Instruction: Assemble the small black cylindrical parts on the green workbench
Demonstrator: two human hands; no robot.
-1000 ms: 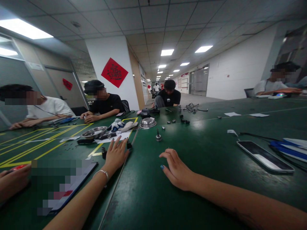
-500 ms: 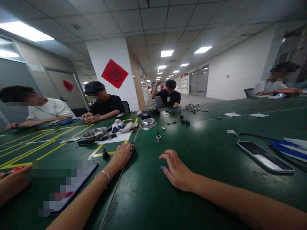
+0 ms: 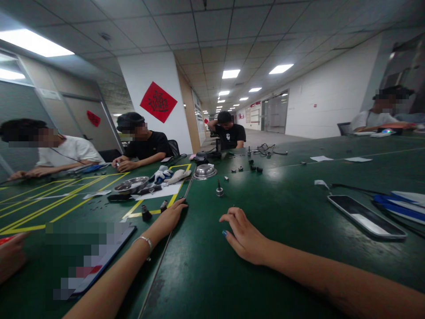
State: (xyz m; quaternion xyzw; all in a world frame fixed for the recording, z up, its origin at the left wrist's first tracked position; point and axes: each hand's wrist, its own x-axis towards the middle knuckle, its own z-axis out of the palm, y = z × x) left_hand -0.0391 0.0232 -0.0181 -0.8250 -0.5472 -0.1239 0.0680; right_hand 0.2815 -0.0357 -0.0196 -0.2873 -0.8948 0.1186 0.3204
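Observation:
My left hand lies low over the green table, palm down, its fingers stretched forward across the table seam. Nothing shows in its grasp, though its underside is hidden. Just behind its knuckles stands a small dark and silver cylindrical part, and a black stepped cylinder is to the left. My right hand rests on its side, fingers loosely bent and thumb apart, holding nothing I can see. Beyond both hands stands a metal part with a thin upright stem.
Farther back are a steel bowl, a steel dish, gloves and several small parts. A phone lies right; a tablet-like slab lies left. A co-worker's hand is at the left edge; other people sit around the table.
My left hand has flattened and its fingers stretched out, showing the small cylindrical part behind it. My right hand stays put. The co-worker's hand at left has drawn back toward the edge.

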